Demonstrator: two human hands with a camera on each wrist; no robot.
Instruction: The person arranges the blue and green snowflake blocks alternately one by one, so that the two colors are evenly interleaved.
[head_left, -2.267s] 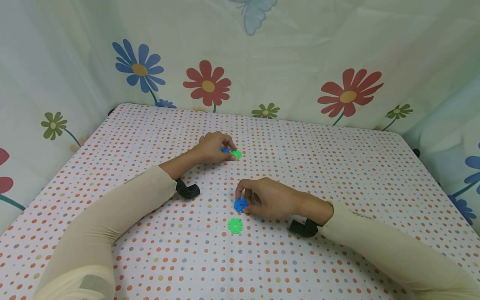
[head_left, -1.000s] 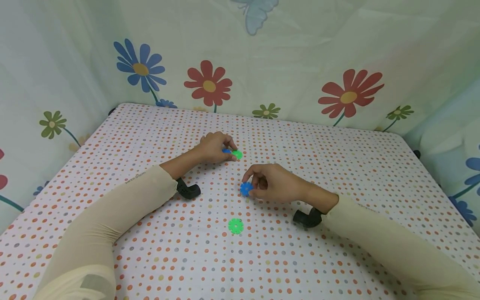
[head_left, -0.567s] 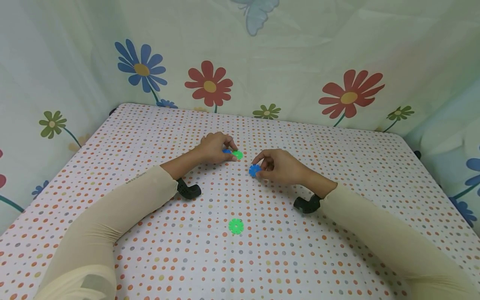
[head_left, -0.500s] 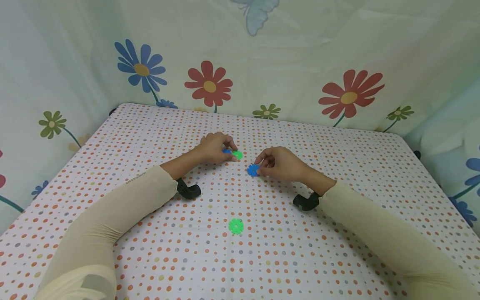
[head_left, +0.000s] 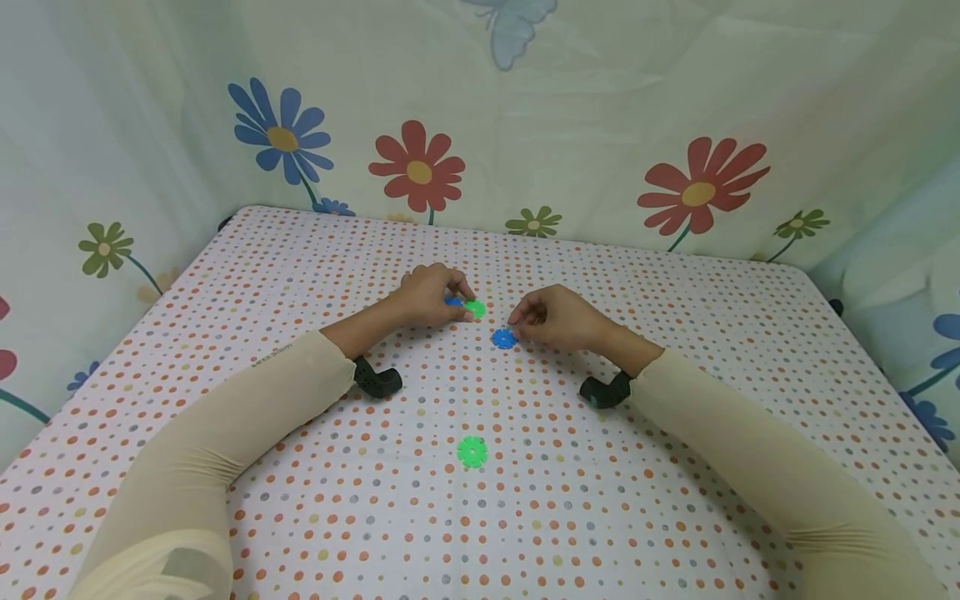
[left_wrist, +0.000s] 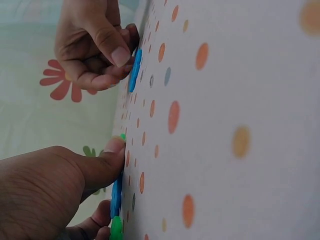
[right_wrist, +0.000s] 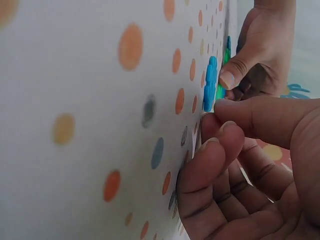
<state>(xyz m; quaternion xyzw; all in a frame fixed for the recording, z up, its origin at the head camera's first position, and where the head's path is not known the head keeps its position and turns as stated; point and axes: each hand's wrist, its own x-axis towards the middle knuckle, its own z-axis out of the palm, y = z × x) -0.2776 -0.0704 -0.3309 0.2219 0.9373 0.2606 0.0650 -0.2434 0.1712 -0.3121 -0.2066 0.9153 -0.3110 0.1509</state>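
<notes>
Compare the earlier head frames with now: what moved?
The right hand carried its blue disc forward and slightly right, away from the near green disc and closer to the left hand. That blue disc, tilted before, now lies flat, fingertips at its edge; can't tell if it's released. Unchanged: the near green disc, and the left hand pinching the far green disc.

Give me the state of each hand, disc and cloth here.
Far green disc: gripped, partly covered
Far blue disc: partly covered
Third green disc: mostly hidden
Near blue disc: pinched at its edge, nearly level
Near green disc: lying flat, untouched
Left hand: gripping
Right hand: curled, pinching
Dotted cloth: spread flat
</notes>
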